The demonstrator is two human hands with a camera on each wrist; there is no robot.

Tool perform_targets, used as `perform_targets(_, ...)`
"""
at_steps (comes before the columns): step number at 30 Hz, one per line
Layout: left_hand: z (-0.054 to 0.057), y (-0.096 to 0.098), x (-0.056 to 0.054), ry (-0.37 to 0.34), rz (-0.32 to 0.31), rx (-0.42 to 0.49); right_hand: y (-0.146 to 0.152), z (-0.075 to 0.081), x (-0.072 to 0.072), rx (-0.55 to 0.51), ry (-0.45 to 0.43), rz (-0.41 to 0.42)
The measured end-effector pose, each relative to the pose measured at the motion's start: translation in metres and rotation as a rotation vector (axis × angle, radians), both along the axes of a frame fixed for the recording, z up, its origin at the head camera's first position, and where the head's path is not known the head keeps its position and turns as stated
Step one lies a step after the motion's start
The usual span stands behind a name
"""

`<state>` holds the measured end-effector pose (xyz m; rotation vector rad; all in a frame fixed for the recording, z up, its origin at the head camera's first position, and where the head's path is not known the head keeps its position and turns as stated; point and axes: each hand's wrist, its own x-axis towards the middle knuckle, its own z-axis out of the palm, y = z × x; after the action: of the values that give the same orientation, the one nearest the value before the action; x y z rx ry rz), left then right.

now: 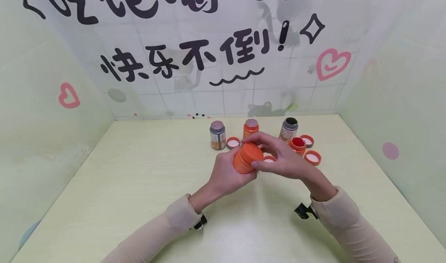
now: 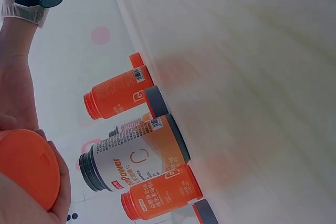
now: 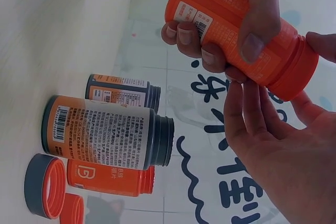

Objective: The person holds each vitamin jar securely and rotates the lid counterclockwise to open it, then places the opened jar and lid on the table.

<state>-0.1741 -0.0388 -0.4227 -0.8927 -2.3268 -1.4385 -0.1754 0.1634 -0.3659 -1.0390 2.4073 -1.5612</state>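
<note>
My left hand [image 1: 231,170] wraps around an orange bottle [image 3: 226,22] and holds it tilted above the table. On top of this bottle sits an orange cap [image 1: 252,153], with its threaded neck hidden. My right hand [image 1: 283,158] grips the cap's edge, thumb on the near side and fingers on the far side. In the right wrist view, the right thumb [image 3: 323,44] lies against the cap and the other fingers curve underneath it. The left wrist view shows the cap's smooth orange top [image 2: 31,166] up close.
Behind the hands stand a grey bottle [image 1: 218,137] and an orange bottle [image 1: 251,128], both with patterned seals. To their right are an uncapped grey bottle [image 1: 289,130] and an orange bottle [image 1: 298,143] with a red top. Several upturned caps [image 1: 312,157] lie among them.
</note>
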Motion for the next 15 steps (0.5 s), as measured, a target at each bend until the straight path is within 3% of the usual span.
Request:
perform_targets(8, -0.0010, -0.0010, 0.0001, -0.019, -0.004, 0.008, -0.0030, 0.0009, 0.0005, -0.005, -0.024, -0.048)
perform_targets(15, -0.0001, -0.0008, 0.0014, -0.016, -0.004, 0.011, -0.0040, 0.0007, 0.0003, -0.021, -0.027, -0.036)
